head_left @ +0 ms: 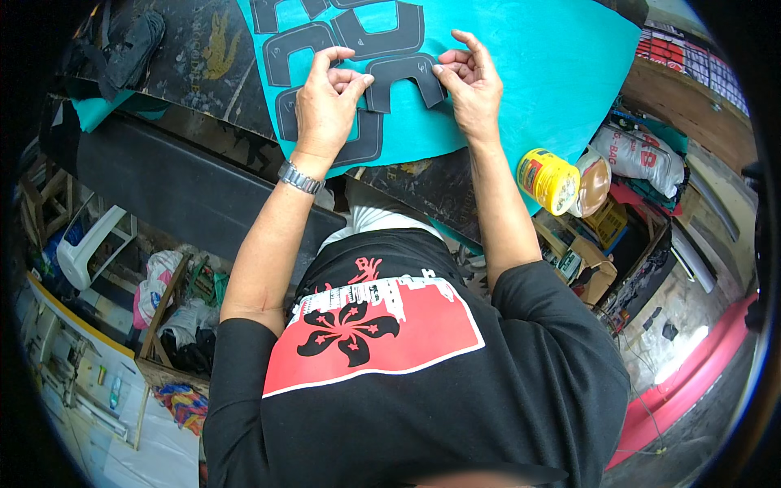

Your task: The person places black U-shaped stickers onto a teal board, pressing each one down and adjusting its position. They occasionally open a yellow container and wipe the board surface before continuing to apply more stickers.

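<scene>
From my remote seat: both hands at the far side, working one dark arch piece (399, 67) over the teal sheet (561, 73). Left hand (332, 93) narrow, thumb and fingers pinching the piece's left edge; right hand (468, 77) narrow too at the right leg, thumb against it, index finger sticking up and away. Piece sits between the hands, opening toward the near side, pale line along its edge (can't tell if it's lifted or lying flat). More flat dark cutouts with pale outlines on the sheet: one just beyond, the far cutout (413, 28); one to the left, the left cutout (277, 65); one nearer, the near cutout (370, 140), partly behind the left hand. Sheet lies over the black desk (443, 189). I see a yellow jar (553, 183) right of the right forearm, at the sheet's near right border, with a brownish round container (594, 185) just beside it. Silvery watch (301, 177) on the left wrist. Further out: white plastic chair (85, 248) on the left, white sack (647, 159) on the right, pink curved strip (691, 390) near right.
</scene>
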Motion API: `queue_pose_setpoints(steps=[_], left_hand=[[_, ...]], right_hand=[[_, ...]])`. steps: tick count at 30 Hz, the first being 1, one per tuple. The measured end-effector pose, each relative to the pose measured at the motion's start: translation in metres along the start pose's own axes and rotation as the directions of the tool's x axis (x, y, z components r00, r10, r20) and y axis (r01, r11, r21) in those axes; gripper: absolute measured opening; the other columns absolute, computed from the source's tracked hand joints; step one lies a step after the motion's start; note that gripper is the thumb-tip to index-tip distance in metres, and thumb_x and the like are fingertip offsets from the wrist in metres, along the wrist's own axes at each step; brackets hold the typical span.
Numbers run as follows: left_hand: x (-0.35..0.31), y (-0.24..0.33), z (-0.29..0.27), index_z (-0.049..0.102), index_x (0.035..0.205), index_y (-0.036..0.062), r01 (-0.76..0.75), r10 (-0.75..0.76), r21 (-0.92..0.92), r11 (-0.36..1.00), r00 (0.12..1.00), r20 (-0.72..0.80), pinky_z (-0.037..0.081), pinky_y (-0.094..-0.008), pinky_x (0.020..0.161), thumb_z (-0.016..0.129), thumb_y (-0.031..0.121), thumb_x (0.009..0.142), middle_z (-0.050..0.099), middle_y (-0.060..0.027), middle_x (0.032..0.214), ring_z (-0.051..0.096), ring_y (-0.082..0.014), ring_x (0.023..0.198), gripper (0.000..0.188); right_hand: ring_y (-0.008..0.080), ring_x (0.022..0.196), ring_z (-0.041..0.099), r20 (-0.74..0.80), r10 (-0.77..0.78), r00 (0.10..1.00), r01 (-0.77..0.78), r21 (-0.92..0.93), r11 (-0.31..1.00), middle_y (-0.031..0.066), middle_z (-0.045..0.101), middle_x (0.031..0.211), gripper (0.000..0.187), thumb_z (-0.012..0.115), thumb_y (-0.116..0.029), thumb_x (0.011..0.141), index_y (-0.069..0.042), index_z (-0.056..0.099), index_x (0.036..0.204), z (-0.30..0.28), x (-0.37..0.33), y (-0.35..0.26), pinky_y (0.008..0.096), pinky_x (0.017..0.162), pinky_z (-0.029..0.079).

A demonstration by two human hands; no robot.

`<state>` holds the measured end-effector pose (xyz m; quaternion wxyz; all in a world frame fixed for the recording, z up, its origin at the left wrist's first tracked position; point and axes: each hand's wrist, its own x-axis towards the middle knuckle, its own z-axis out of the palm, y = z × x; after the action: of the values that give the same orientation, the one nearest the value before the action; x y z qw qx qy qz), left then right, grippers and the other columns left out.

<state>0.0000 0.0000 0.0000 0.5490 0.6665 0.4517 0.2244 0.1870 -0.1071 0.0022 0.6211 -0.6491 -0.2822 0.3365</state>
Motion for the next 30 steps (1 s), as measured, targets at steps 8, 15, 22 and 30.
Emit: queue_pose_setpoints(steps=[8, 15, 22, 30], left_hand=[[-0.002, 0.006, 0.004, 0.06, 0.121, 0.0076, 0.019, -0.018, 0.033, 0.999, 0.999, -0.039, 0.055, -0.0258, 0.068, 0.079, 0.012, 0.087, 0.077, -0.0071, 0.091, 0.072, -0.011, 0.081, 0.039], [-0.002, 0.007, 0.006, 0.06, 0.119, 0.0091, -0.01, 0.019, 0.14, 0.99, 0.998, -0.059, 0.056, -0.027, 0.066, 0.079, 0.013, 0.087, 0.075, -0.0043, 0.087, 0.07, -0.0109, 0.076, 0.038], [-0.009, 0.01, 0.004, 0.056, 0.129, 0.0125, -0.093, 0.104, 0.307, 0.947, 0.994, -0.019, 0.055, -0.0288, 0.066, 0.084, 0.017, 0.081, 0.07, -0.0007, 0.088, 0.066, -0.0116, 0.073, 0.056], [-0.011, 0.015, 0.003, 0.055, 0.138, 0.0197, -0.139, 0.142, 0.406, 0.903, 0.99, 0.022, 0.057, -0.032, 0.067, 0.088, 0.021, 0.075, 0.055, -0.0061, 0.12, 0.063, -0.0135, 0.076, 0.072]], right_hand=[[0.0074, 0.089, 0.059, -0.026, -0.007, 1.0, 0.006, -0.014, 1.0, 0.0051, 0.059, 0.103, 0.061, 0.069, 0.01, 0.085, -0.004, 0.052, 0.142, 0.002, 0.0, 0.003, 0.0208, 0.079, 0.053], [0.0066, 0.087, 0.058, -0.032, -0.044, 0.999, 0.043, -0.049, 0.998, 0.0042, 0.059, 0.103, 0.06, 0.07, 0.009, 0.085, -0.004, 0.052, 0.141, 0.005, -0.002, 0.008, 0.02, 0.078, 0.052], [0.0067, 0.086, 0.057, -0.013, -0.063, 0.998, 0.061, -0.114, 0.992, 0.0043, 0.06, 0.105, 0.063, 0.075, 0.007, 0.082, -0.004, 0.053, 0.141, 0.006, -0.009, 0.008, 0.0203, 0.076, 0.051], [0.0072, 0.086, 0.057, -0.041, -0.163, 0.986, 0.148, -0.243, 0.959, 0.0049, 0.06, 0.106, 0.066, 0.074, 0.008, 0.079, -0.006, 0.055, 0.14, 0.006, -0.011, 0.016, 0.0207, 0.073, 0.051]])
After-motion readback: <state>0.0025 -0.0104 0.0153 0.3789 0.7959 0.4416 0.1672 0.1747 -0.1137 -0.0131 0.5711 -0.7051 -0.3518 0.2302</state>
